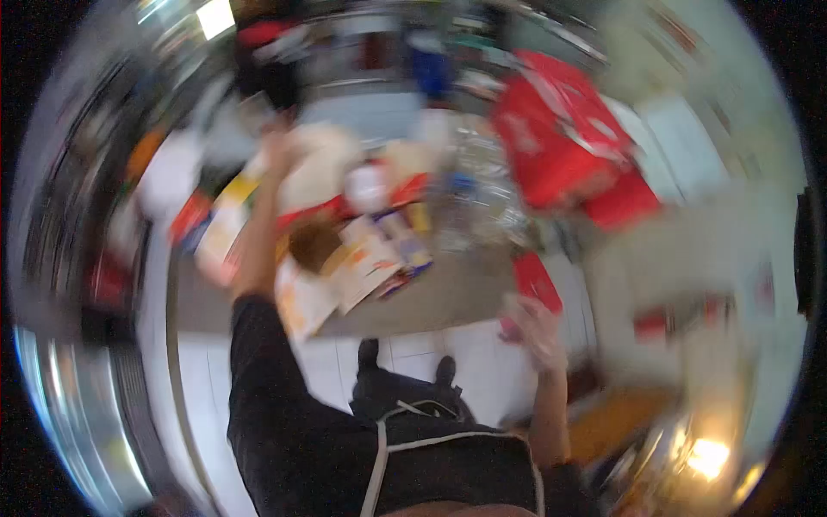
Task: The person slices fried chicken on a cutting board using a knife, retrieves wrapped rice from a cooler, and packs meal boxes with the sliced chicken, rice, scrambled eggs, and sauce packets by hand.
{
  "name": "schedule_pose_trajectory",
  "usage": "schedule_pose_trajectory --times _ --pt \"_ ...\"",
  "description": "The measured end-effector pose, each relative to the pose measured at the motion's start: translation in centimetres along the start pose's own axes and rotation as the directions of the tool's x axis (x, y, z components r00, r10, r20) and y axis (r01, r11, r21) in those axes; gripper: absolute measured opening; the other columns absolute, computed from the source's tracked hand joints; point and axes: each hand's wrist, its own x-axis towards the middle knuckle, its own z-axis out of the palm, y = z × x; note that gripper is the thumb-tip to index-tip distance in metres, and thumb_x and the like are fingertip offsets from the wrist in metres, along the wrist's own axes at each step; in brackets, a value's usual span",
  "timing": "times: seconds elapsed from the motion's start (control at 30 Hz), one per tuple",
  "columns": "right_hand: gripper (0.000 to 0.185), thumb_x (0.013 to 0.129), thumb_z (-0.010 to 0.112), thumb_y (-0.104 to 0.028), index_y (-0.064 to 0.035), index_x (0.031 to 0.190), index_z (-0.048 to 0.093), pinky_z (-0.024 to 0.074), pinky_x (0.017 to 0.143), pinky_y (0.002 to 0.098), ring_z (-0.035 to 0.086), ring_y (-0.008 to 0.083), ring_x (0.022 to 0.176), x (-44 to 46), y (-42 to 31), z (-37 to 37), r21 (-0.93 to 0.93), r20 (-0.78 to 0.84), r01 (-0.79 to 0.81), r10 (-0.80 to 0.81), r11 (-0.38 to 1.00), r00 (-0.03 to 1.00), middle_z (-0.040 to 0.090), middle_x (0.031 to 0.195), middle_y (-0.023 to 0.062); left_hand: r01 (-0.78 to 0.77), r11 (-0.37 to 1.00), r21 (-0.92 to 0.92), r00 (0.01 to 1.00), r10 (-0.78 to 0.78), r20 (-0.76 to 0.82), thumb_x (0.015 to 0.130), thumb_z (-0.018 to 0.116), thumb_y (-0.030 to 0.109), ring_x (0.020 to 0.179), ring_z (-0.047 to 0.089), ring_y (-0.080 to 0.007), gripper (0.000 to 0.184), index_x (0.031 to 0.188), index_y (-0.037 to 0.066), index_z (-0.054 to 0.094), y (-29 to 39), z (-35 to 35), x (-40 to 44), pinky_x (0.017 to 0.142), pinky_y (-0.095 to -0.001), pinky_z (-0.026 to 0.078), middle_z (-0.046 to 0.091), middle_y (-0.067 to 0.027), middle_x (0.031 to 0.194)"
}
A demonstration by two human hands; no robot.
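Strong motion blur covers the view. My left hand (280, 148) reaches far forward over the table, beside a pale cream bulky thing (323, 164); its fingers are smeared. At the near right table edge is my right hand (536, 332), whitish as if in a thin clear glove. Its fingers curl by a small pinkish-red thing (510, 330) that I cannot make out. Just beyond it lies a flat red packet (537, 283). Between my arms are white and orange printed packets (366, 263), a brown round thing (314, 243) and a white round-topped container (368, 188).
A large red bag (560, 129) stands at the back right, beside clear plastic packaging (478, 172). White boxes (680, 146) are farther right. The brown table (448, 297) ends before my feet on a white tiled floor (323, 362). A bright lamp (708, 457) glows at lower right.
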Motion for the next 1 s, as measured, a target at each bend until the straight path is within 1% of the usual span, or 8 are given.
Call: schedule_pose_trajectory --times 0.03,0.07,0.1,0.17,0.2,0.27,0.3,1.0 --pt "0.045 0.087 0.066 -0.027 -0.0051 0.124 0.049 0.0583 0.068 0.0341 0.067 0.02 0.077 -0.3 -1.0 -0.5 0.016 -0.009 0.049 -0.048 0.999 0.999 0.063 0.107 0.0107 0.031 0.995 -0.097 0.994 -0.021 0.103 0.078 0.062 0.004 0.114 0.05 -0.0344 0.053 0.129 0.001 0.047 1.2 1.6 -0.7 0.097 -0.041 0.04 0.051 -0.0206 0.128" --pt "0.045 0.088 0.064 -0.023 -0.0051 0.126 0.047 0.0571 0.076 0.0366 0.065 0.0217 0.088 -0.5 -3.3 0.3 0.01 -0.07 -0.166 0.166 0.986 0.984 0.057 0.117 0.0111 0.058 0.987 -0.151 0.983 -0.03 0.181 0.078 0.062 0.005 0.113 0.05 -0.0344 0.053 0.128 0.001 0.047 1.5 1.8 -2.2 0.097 -0.0411 0.04 0.051 -0.0206 0.128" --pt "0.044 0.088 0.064 -0.021 -0.0053 0.126 0.047 0.056 0.08 0.037 0.064 0.0214 0.09 -1.1 -2.8 0.5 0.15 -0.133 -0.003 0.023 0.989 0.991 0.056 0.116 0.0099 0.05 0.979 -0.196 0.973 -0.004 0.229 0.078 0.062 0.006 0.113 0.05 -0.0343 0.052 0.128 0.001 0.047 2.3 3.3 -2.8 0.097 -0.0411 0.041 0.051 -0.0205 0.128" --pt "0.031 0.089 0.061 -0.019 -0.0042 0.115 0.054 0.055 0.068 0.0326 0.064 0.0173 0.081 -2.6 -4.0 0.7 0.167 -0.207 0.182 -0.146 0.969 0.967 0.061 0.095 0.0055 0.026 0.979 -0.201 0.961 0.031 0.274 0.079 0.062 0.007 0.112 0.05 -0.0341 0.051 0.128 0.001 0.048 3.8 4.7 -3.8 0.096 -0.0411 0.041 0.051 -0.0204 0.127" --pt "0.025 0.088 0.062 -0.02 -0.0021 0.105 0.058 0.0531 0.059 0.03 0.064 0.0164 0.07 -3.7 -7.7 1.8 -0.293 -0.269 0.028 -0.111 0.956 0.957 0.061 0.083 0.0042 0.01 0.984 -0.178 0.956 0.043 0.289 0.079 0.061 0.008 0.112 0.051 -0.0341 0.051 0.128 0.001 0.048 4.3 5.4 -3.9 0.096 -0.0412 0.041 0.052 -0.0204 0.127" --pt "0.025 0.086 0.064 -0.021 -0.0003 0.099 0.06 0.0526 0.055 0.0287 0.063 0.0154 0.061 -5.8 -8.8 3.8 0.039 -0.508 -0.015 0.033 0.999 0.861 0.06 0.075 0.0044 -0.009 0.986 -0.166 0.948 0.061 0.313 0.08 0.061 0.01 0.111 0.051 -0.0339 0.05 0.127 0.001 0.048 5.5 5.4 -3.4 0.096 -0.0412 0.041 0.052 -0.0203 0.126" --pt "0.025 0.086 0.064 -0.021 -0.0003 0.099 0.06 0.0526 0.055 0.0287 0.063 0.0154 0.061 -6.1 -7.6 3.9 0.054 -0.557 -0.006 0.035 0.999 0.83 0.06 0.075 0.0044 -0.01 0.987 -0.163 0.943 0.064 0.327 0.08 0.061 0.011 0.111 0.051 -0.0338 0.049 0.127 0.001 0.048 5.8 5.3 -3.1 0.095 -0.0412 0.041 0.052 -0.0202 0.126" --pt "0.027 0.091 0.061 -0.029 -0.0029 0.096 0.058 0.0505 0.055 0.0291 0.063 0.0153 0.064 -8.0 -2.0 7.7 0.23 -0.599 0.173 0.0 0.958 0.801 0.064 0.083 0.007 -0.056 0.99 -0.131 0.922 0.101 0.373 0.086 0.056 0.03 0.102 0.054 -0.0322 0.046 0.123 0.002 0.053 1.1 0.3 1.0 0.09 -0.0418 0.045 0.055 -0.0192 0.12"
